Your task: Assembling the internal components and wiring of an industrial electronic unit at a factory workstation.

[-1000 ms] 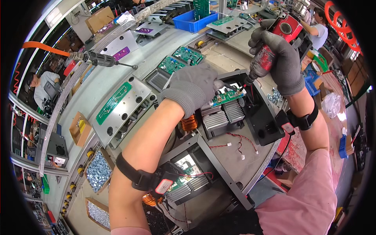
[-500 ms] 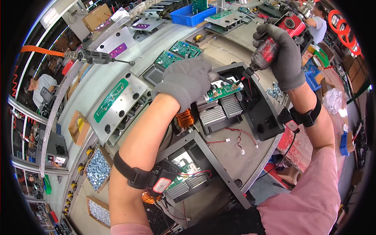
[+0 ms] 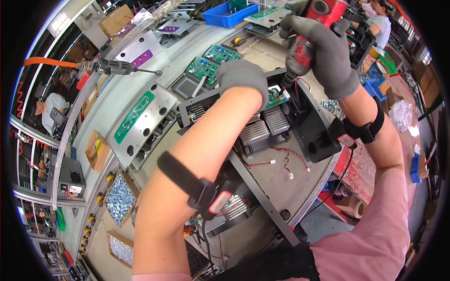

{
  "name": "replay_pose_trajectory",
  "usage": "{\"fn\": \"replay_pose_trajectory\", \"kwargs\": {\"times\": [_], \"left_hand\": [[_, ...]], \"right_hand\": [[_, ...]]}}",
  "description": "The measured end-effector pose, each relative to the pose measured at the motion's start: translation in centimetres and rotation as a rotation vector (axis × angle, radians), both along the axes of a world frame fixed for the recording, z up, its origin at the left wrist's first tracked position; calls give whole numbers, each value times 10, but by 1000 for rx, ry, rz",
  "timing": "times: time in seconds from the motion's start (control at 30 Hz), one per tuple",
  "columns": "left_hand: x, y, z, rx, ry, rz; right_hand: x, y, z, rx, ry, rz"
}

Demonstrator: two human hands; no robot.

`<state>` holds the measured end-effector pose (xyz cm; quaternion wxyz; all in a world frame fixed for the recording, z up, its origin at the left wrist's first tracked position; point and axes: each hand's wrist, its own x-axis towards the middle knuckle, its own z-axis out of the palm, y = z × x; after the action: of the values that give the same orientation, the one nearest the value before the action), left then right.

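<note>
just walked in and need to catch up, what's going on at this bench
A person grips a red power driver with the gloved right hand, its tip pointing down at a green circuit board in a black housing. The gloved left hand is over the board's left part, fingertips hidden. Whether the tip touches anything can't be told. A second black housing lies nearer, partly behind the left forearm.

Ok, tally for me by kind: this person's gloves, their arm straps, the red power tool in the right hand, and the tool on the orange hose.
Grey gloves: 2
Black arm straps: 2
Red power tool: 1
Hose-fed tool: 1
Total: 6
</note>
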<state>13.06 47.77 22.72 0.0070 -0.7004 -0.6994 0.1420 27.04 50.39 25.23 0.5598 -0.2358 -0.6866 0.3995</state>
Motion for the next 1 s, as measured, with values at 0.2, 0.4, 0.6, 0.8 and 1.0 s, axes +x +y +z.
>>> {"fn": "replay_pose_trajectory", "kwargs": {"times": [0.2, 0.4, 0.6, 0.8, 1.0], "left_hand": [[11, 18, -4, 34, 60, -45], [6, 17, -7, 0, 88, -7], [-45, 8, 2, -53, -325, -147], [-84, 3, -3, -199, -319, -66], [-67, -3, -3, -53, -199, -18]], "right_hand": [[-17, 4, 4, -94, 3, 117], [-21, 2, 8, 11, -184, 153], [-27, -8, 24, 67, 2, 216], [-35, -2, 10, 104, 79, 202], [-39, 9, -7, 106, 42, 147]]}}
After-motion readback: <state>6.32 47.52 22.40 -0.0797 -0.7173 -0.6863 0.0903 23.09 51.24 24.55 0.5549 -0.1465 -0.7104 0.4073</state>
